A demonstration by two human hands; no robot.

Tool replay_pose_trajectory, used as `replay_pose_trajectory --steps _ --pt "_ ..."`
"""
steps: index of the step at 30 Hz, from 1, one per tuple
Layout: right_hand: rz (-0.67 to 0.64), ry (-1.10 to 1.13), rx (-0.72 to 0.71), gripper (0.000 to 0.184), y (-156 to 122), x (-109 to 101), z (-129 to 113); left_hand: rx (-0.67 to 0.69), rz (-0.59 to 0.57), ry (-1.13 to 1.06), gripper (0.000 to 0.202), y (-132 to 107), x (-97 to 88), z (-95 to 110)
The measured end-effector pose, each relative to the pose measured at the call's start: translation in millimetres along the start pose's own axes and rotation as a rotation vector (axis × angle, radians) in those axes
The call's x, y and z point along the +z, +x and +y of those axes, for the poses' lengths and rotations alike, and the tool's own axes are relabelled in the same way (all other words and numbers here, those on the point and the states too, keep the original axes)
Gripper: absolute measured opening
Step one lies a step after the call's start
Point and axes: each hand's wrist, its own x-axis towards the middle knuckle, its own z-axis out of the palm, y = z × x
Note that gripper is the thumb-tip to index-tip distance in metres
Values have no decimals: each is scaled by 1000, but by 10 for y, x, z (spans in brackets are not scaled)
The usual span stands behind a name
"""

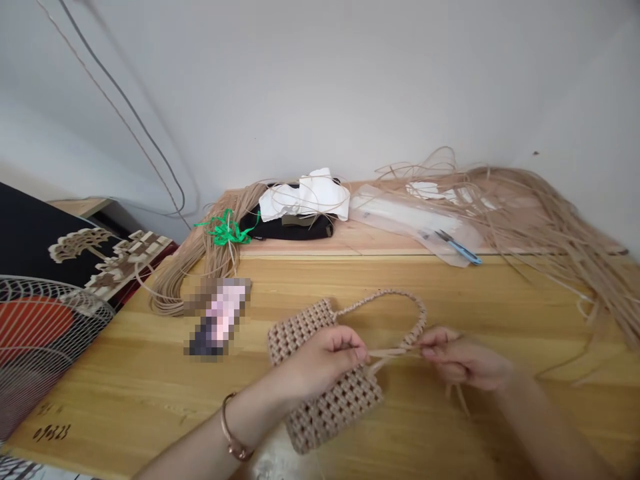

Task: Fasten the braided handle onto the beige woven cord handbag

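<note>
A small woven bag (334,415) of tan cord lies tilted on the wooden table, partly covered by my left hand and forearm. Its braided handle (395,293) arches up from the far end and comes down between my hands. My left hand (340,350) is closed in a pinch on a tan cord (387,353) above the bag. My right hand (463,360) is pinched shut on the cord at the handle's near end, to the right of the bag. Loose cord tails (460,397) hang below my right hand, slightly blurred.
Bundled tan cord (173,287) with a green tie (230,230) lies at the back left, near a pixelated phone-like object (220,317). Blue-handled snips (457,247) rest on a plastic bag (390,212). More cord (575,233) spreads rightward. A fan (40,347) stands left.
</note>
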Motion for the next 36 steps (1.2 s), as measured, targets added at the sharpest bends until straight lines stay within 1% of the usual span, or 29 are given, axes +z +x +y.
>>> replay_pose_trajectory --steps 2,3,4,6,7,8,10,12,16,20,24,27,29,31,34,36 --pt "-28 -35 9 24 -24 -144 -97 -70 -66 -93 19 51 114 26" --pt "-33 -50 4 25 -24 -182 -127 -58 -67 -82 20 86 141 51" --pt "-36 -67 2 27 -18 -200 -143 -11 -46 -17 20 127 145 81" --pt "-23 -99 -15 30 7 -185 -130 134 25 210 22 223 98 132" --pt "-9 -115 -27 32 22 -162 -108 198 42 309 22 278 55 144" --pt "12 -129 -43 34 38 -134 -80 234 31 350 22 335 8 141" --pt "67 -160 -76 38 63 -73 -22 204 -63 238 23 447 -77 96" --pt "131 -203 -98 39 76 -11 26 183 -84 186 25 534 -130 19" --pt "238 -334 -126 29 68 139 79 131 -59 150 30 593 -137 -87" --pt "374 -447 -169 19 84 346 102 93 -12 53 35 576 -89 -76" --pt "528 -496 -208 24 171 518 145 96 23 15 30 569 -65 -59" --pt "614 -521 -186 26 249 573 181 165 63 122 20 567 -75 -69" --pt "649 -540 -171 25 286 585 186 197 100 194 17 564 -83 -72" --pt "675 -556 -159 25 309 590 174 191 115 198 15 561 -85 -66" --pt "682 -558 -146 25 336 590 141 144 138 98 14 557 -68 -47" --pt "634 -525 -157 23 357 580 118 113 169 11 13 547 -44 -38"
